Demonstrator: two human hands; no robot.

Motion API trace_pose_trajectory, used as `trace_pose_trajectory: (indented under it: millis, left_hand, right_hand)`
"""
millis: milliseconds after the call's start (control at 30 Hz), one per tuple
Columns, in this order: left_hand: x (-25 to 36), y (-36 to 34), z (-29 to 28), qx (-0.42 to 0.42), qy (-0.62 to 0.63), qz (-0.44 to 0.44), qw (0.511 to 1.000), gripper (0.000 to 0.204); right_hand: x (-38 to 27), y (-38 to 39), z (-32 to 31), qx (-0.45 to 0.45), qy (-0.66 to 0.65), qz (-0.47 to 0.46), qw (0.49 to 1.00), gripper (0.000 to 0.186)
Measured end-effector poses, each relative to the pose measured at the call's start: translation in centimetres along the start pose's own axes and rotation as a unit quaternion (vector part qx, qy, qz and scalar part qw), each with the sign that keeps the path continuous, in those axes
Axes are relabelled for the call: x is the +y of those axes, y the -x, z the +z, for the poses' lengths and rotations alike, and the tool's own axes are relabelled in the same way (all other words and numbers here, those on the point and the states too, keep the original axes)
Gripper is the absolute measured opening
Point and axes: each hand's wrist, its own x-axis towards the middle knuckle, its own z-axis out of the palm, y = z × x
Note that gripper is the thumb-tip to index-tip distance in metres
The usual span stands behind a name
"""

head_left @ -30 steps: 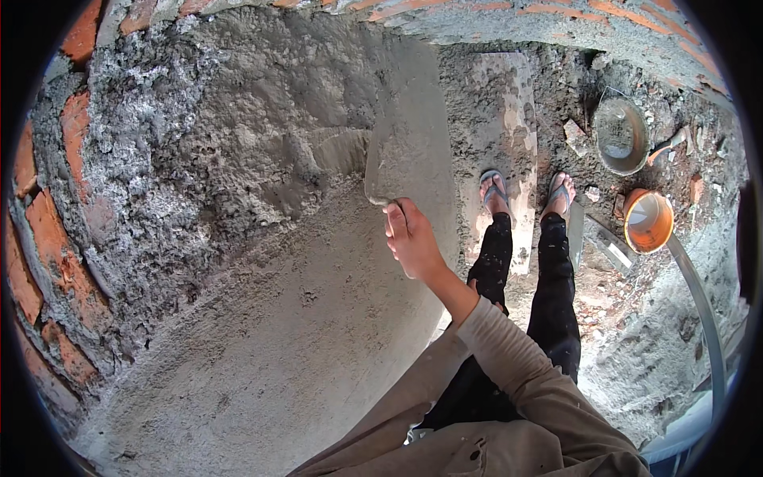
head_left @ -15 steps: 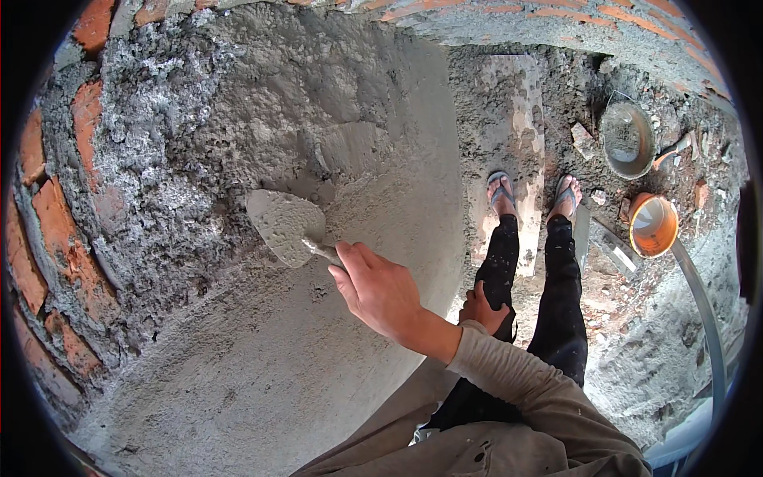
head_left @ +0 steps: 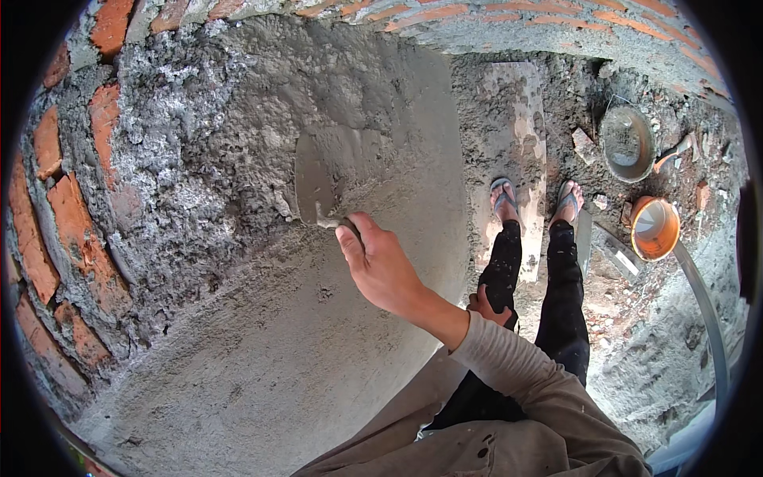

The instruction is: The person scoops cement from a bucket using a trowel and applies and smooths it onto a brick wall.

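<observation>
My right hand (head_left: pixel 385 266) is closed around the handle of a trowel (head_left: pixel 314 181). The trowel's blade lies against wet grey mortar (head_left: pixel 354 151) on the wall, at the border between rough and smoother plaster. The rough plaster (head_left: pixel 191 167) spreads to the left of the blade; a smoother plastered surface (head_left: pixel 262 358) lies below it. Lower right of the trowel, my left hand (head_left: pixel 490 307) rests on my left leg, fingers apart, partly covered by my right forearm.
Bare bricks (head_left: pixel 79 238) line the left edge. My sandalled feet stand by a mortar-stained board (head_left: pixel 509 103). To the right are a round pan (head_left: pixel 628 143), an orange bucket (head_left: pixel 655 229), a hammer-like tool (head_left: pixel 674 153), a grey hose or pipe (head_left: pixel 703 310) and brick pieces.
The trowel has moved up and right, and its blade has turned from showing a mortar-covered face to lying steeply against the wall. My right hand has shifted slightly up. My left hand stays on the leg.
</observation>
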Motion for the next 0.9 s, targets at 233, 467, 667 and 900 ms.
trace_pose_trajectory:
  millis: [233,467,667,900]
  left_hand:
    - [1.0,0.6,-3.7,-0.097,-0.016,-0.044,0.994,0.083]
    - [-0.5,1.4,-3.4,-0.079,-0.028,-0.004,0.996,0.084]
    - [-2.0,0.9,-2.4,-0.06,-0.033,0.033,0.997,0.085]
    - [-2.9,0.9,-0.6,-0.034,-0.034,0.077,0.996,0.086]
  right_hand:
    - [-1.2,1.7,-1.1,-0.017,0.265,-0.179,0.947,0.027]
    - [4.6,-7.1,-5.5,0.118,0.349,-0.162,0.916,0.025]
    - [6.8,-8.0,-6.4,0.052,-0.154,0.224,0.961,0.024]
    - [-3.9,-3.0,-0.9,-0.023,0.108,0.004,0.994,0.029]
